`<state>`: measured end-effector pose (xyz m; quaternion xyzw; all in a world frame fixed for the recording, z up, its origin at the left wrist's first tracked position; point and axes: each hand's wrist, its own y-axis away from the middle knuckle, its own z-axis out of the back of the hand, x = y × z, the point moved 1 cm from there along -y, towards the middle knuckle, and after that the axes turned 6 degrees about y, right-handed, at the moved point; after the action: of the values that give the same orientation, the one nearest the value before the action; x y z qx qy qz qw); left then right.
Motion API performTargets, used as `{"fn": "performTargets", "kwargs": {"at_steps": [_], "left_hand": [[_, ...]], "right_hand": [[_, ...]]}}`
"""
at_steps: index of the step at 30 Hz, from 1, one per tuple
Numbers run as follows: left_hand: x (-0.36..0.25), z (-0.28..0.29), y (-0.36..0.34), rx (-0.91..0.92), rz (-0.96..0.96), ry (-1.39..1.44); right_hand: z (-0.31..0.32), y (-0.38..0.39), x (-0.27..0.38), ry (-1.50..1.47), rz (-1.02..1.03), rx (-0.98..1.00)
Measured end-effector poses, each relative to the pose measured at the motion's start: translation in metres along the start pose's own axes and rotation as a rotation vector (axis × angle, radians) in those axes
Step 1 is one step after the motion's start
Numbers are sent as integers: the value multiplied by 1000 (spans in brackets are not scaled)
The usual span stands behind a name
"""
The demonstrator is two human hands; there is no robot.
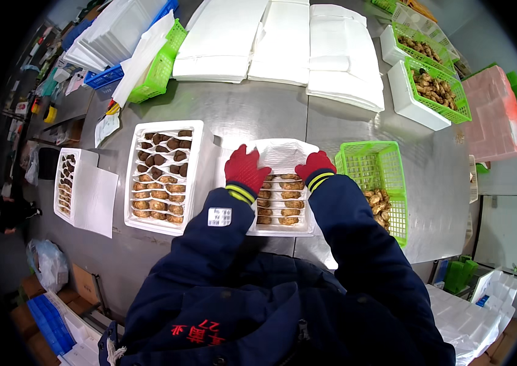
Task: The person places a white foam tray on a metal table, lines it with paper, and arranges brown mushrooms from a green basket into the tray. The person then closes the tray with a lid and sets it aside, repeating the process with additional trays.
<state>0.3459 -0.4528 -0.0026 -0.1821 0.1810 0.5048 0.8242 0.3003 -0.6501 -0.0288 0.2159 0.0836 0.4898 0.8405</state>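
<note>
A white foam box [283, 232] stands before me, lined with white paper [289, 152]. In its near part lie rows of tan mushrooms [289, 204], parted by folds of the paper. Both my hands wear red knitted gloves. My left hand [247, 169] is at the box's left side with its fingers curled onto the paper. At the right side my right hand [316, 165] pinches the paper's edge, just beyond the mushrooms. The fingertips of both hands are partly hidden. Close by on the right is a green basket [368, 165] with loose tan mushrooms [378, 206].
Left of my box stands a filled foam box [199, 165] with dark and tan mushrooms; a smaller one [74, 207] is farther left. Stacks of white sheets [283, 46] lie at the back. Green baskets [438, 91] of mushrooms stand at the back right on the metal table [252, 100].
</note>
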Motion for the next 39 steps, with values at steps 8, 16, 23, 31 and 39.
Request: {"fn": "performTargets", "kwargs": {"at_steps": [8, 16, 23, 31, 39], "left_hand": [[-12, -15, 24, 33, -492, -216], [-6, -26, 26, 163, -376, -317], [-5, -56, 13, 219, -261, -174], [-7, 22, 48, -186, -497, 128], [243, 369, 299, -624, 1139, -209]], "right_hand": [[-2, 2, 3, 33, 10, -50], [48, 70, -7, -127, 381, -798], [-22, 33, 31, 371, 476, -328], [-36, 21, 11, 454, 558, -380], [-32, 42, 20, 493, 599, -318]]}}
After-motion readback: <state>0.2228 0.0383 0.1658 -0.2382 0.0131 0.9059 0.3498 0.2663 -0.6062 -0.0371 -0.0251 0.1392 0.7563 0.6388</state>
